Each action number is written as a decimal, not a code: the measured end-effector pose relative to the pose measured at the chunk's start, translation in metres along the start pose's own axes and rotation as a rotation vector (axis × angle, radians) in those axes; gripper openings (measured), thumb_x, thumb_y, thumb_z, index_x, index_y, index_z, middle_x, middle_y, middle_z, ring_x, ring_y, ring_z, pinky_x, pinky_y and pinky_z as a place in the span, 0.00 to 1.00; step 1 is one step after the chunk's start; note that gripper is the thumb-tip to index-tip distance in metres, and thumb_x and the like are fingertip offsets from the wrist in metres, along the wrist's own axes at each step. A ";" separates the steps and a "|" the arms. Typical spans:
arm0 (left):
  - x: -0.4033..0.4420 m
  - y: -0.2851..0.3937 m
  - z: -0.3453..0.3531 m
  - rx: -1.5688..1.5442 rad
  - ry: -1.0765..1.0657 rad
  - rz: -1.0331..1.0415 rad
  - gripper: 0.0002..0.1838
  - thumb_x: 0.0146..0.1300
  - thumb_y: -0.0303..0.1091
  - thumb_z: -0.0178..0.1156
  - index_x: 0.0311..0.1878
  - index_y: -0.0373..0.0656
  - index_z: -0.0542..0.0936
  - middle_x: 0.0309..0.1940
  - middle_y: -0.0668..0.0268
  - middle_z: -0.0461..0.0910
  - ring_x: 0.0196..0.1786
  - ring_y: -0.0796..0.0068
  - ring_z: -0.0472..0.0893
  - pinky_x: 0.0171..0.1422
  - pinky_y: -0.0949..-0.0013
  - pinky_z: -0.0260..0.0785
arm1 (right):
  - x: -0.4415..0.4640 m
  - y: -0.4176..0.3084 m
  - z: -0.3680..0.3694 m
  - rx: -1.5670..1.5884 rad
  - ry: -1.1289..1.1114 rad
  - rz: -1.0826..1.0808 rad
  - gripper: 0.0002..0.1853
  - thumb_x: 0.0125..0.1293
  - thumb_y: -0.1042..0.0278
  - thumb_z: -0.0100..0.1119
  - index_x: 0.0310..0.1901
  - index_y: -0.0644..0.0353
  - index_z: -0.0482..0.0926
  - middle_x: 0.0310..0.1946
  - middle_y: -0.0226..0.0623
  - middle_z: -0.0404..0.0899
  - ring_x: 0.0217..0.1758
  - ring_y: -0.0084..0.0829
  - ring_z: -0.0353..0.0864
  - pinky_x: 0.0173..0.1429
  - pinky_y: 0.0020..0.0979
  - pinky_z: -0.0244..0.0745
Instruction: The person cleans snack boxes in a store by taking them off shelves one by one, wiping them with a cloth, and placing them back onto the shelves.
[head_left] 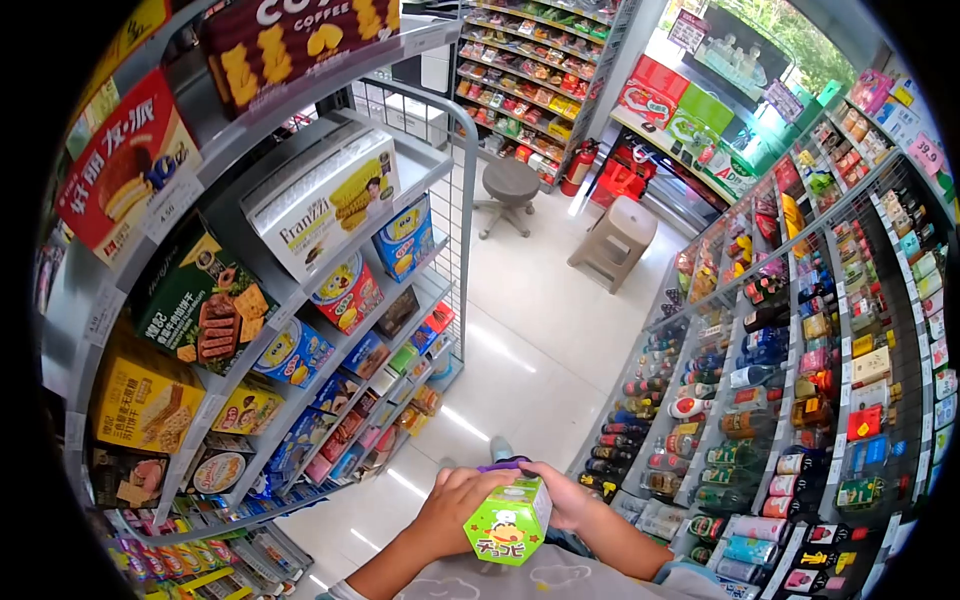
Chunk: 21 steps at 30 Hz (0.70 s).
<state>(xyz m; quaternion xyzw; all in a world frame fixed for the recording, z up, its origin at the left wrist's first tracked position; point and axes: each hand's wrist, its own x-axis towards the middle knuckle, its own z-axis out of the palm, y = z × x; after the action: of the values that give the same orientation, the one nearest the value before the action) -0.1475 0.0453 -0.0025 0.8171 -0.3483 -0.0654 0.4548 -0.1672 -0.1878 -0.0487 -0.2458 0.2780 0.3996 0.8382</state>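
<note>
Bright-green box (508, 522), grey cloud-patterned shirt (522, 584)

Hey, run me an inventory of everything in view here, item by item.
Green hexagonal box: one, lime green, between both hands
White biscuit box: one, white, left shelf unit
Red box: one, red, far left
Coffee box: one, brown, upper left
Dark green box: one, left shelf unit
Yellow box: one, lower left
Left shelf unit: one, grey, with more packs, too many to count
Bottles: many, mixed colours, right side
Round stool: one, grey, aisle's far end
Square stool: one, beige, right of it
Fire extinguisher: one, red, behind stools
Floor: pale, centre
Left hand: one, box's left
Right hand: one, box's right
</note>
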 end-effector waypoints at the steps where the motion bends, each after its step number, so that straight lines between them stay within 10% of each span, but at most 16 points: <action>1: 0.003 0.004 0.001 0.028 0.015 -0.026 0.40 0.54 0.47 0.76 0.70 0.51 0.71 0.67 0.72 0.80 0.61 0.63 0.76 0.64 0.56 0.61 | 0.006 -0.004 -0.007 -0.045 0.027 0.033 0.25 0.81 0.47 0.47 0.64 0.61 0.77 0.58 0.40 0.85 0.58 0.37 0.86 0.66 0.41 0.78; 6: 0.029 0.020 0.007 0.164 0.010 -0.111 0.38 0.56 0.47 0.74 0.70 0.52 0.72 0.66 0.71 0.79 0.73 0.61 0.71 0.74 0.44 0.55 | 0.011 -0.033 -0.004 -0.158 0.173 0.028 0.22 0.81 0.49 0.48 0.60 0.60 0.78 0.53 0.41 0.86 0.53 0.37 0.87 0.60 0.40 0.82; 9: 0.038 0.029 0.013 0.142 -0.020 -0.178 0.36 0.57 0.44 0.75 0.67 0.49 0.71 0.68 0.69 0.78 0.81 0.56 0.64 0.83 0.29 0.34 | 0.016 -0.046 -0.013 -0.180 0.125 0.054 0.21 0.81 0.52 0.50 0.59 0.61 0.78 0.50 0.43 0.86 0.50 0.36 0.88 0.57 0.39 0.84; 21: 0.054 0.049 0.053 0.163 0.224 -0.439 0.36 0.56 0.40 0.76 0.67 0.43 0.72 0.67 0.60 0.76 0.78 0.56 0.68 0.84 0.43 0.52 | 0.047 -0.097 -0.009 -0.428 -0.048 0.260 0.24 0.74 0.49 0.64 0.56 0.65 0.79 0.46 0.41 0.87 0.44 0.31 0.89 0.47 0.33 0.85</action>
<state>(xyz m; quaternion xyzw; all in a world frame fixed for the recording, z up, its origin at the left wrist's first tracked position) -0.1545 -0.0429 0.0165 0.9091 -0.1142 -0.0434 0.3982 -0.0663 -0.2225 -0.0677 -0.3705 0.1965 0.5597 0.7147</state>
